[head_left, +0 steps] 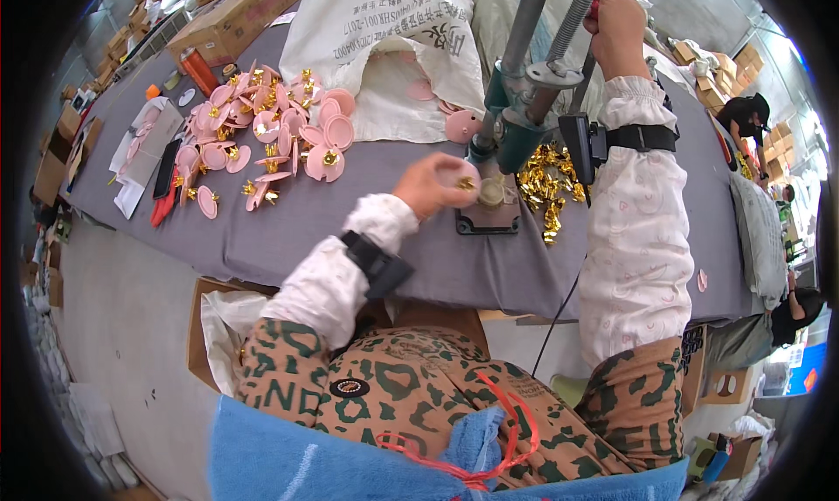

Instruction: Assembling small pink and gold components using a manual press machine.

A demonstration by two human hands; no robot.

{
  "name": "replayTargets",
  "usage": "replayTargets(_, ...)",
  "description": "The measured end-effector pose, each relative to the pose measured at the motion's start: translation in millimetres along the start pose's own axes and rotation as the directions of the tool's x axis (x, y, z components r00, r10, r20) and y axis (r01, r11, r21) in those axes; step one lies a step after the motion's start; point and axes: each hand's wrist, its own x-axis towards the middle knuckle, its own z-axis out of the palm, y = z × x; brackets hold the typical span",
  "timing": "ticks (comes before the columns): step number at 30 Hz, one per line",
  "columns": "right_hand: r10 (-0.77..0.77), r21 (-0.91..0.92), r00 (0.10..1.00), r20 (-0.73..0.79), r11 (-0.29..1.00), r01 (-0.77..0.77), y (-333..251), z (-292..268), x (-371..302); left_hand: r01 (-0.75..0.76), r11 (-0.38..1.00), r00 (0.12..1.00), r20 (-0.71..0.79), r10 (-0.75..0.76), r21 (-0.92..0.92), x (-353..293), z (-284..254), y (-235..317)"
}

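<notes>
My left hand (424, 186) is closed on the edge of a round pink disc (450, 169) with a gold metal piece at its middle. It holds the disc just left of the small round die on the base plate (489, 221) of a green hand press (517, 149). Raised high, my right hand (617, 31) wraps round the press's lever handle, of which a bit of red shows. To the right of the press column lies a heap of shiny gold metal pieces (551, 185). Pink discs (253, 121), many with gold pieces attached, are piled on the left.
A white woven sack (384, 29) gapes behind the press, pink discs in its mouth. At the left of the grey-clothed table (288, 239) are a phone (167, 169), an orange cylinder (199, 71) and a cardboard box (234, 20). Other people work at the far right.
</notes>
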Motion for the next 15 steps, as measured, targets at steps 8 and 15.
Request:
replayTargets(8,0.032,0.027,0.999,0.005,0.999,-0.033,-1.9,-4.2,-0.4,-0.251,0.802,0.899,-0.176,0.401,0.541,11.5,72.0,-20.8)
replayTargets(15,-0.009,0.026,1.0,-0.013,1.0,0.01,-25.8,-12.5,-20.0,-0.045,0.862,0.864,-0.414,0.287,0.504,11.7,95.5,-27.9)
